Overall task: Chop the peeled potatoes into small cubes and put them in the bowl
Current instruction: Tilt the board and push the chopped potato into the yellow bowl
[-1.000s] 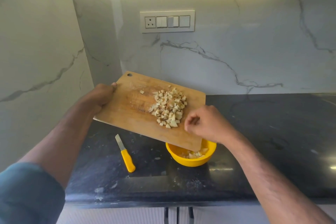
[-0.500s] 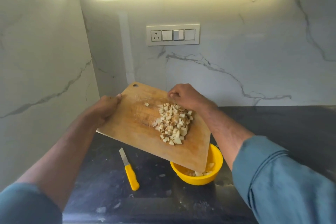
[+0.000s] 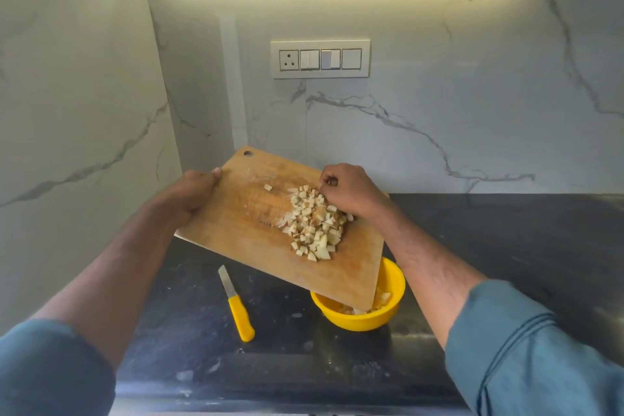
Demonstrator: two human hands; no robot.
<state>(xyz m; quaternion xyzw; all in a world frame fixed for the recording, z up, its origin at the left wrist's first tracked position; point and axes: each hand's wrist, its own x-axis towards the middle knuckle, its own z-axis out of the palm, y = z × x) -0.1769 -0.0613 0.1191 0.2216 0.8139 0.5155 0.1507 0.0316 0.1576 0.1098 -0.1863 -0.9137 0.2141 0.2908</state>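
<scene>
While the left hand [image 3: 194, 194] grips the left edge of the wooden cutting board [image 3: 256, 236], thumb on the top face and fingers curled underneath, the board is held clear of the black countertop [image 3: 506, 246] and tilted down toward the right. One stray cube [image 3: 267, 187] lies apart on the board, left of the main pile. Below the board, a yellow-handled knife [image 3: 236, 304] lies flat on the countertop, blade pointing away from the person. The pile of potato cubes [image 3: 315, 223] sits on the right half of the board. The right hand [image 3: 351, 191], fingers curled, rests against the upper right side of the pile; whether it pinches any cubes cannot be determined. The board's lower right corner overhangs the yellow bowl [image 3: 395, 300], which stands on the countertop and already contains potato pieces. On the marble wall behind, a switch panel [image 3: 320, 58] is mounted above the board.
</scene>
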